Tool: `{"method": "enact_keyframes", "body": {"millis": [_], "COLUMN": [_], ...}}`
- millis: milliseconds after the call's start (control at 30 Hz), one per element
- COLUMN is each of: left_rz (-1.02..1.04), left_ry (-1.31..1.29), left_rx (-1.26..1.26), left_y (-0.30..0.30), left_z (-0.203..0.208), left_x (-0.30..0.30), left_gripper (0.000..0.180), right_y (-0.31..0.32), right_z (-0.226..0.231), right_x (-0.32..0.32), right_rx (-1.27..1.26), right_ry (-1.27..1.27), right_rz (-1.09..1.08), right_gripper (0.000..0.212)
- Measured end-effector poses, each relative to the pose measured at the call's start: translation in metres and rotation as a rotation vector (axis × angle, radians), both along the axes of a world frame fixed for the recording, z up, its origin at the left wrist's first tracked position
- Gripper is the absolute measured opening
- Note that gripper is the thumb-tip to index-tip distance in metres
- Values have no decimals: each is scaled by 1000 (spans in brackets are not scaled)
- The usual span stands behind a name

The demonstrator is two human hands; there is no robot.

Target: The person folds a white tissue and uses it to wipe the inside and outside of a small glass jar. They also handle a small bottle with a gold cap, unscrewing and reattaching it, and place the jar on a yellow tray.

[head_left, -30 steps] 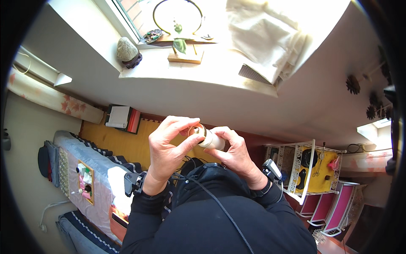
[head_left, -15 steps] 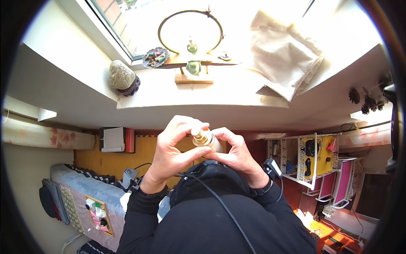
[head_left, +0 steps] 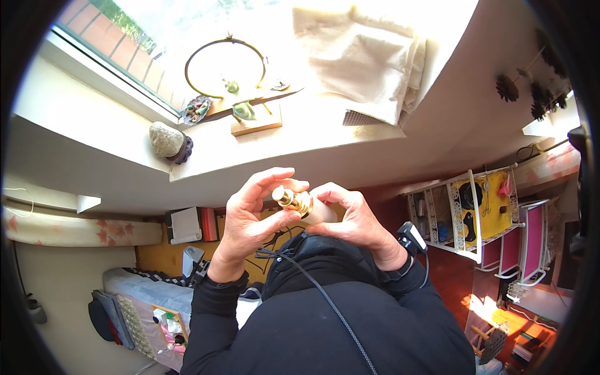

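Note:
In front of my chest, both hands hold a small pump bottle with a pale body and a shiny gold top, tilted so that its nozzle end points up and left. My left hand curls around the gold collar, thumb against its lower side and fingers arched above. Its index finger stands up off the pump head. My right hand grips the pale body between thumb and fingers. Part of the body is hidden behind the right fingers. A black cord hangs down my dark top below the hands.
Ahead is a bright windowsill with a stone on a dark stand, a ring-shaped ornament, a green figurine and a cream cloth. A white shelf cart stands right. A cushioned bed lies left.
My view has turned, so the sill's things appear shifted left and slanted. The left index finger has lifted off the pump head; the bottle now leans further left, with more gold collar showing.

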State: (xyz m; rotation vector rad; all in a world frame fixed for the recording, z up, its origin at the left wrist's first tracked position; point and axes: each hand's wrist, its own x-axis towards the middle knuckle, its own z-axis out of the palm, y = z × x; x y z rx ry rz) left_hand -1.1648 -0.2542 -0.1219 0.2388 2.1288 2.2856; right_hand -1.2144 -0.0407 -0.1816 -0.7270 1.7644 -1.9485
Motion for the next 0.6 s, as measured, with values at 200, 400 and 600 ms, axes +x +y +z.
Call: {"method": "enact_keyframes", "body": {"millis": [200, 400, 600], "left_rz": [-179, 116, 163], "left_ry": [32, 141, 24], "left_rx": [225, 155, 207], "left_y": [35, 85, 115], "left_z": [-6, -20, -12], "left_x": [-3, -6, -8], "left_gripper": [53, 36, 42], "right_y": [40, 69, 102], "right_z": [4, 1, -7], "right_x": [2, 3, 12], "right_rx": [-352, -119, -39], "right_ry": [-460, 65, 95], "right_rz": [304, -19, -119], "right_gripper": [45, 43, 44]}}
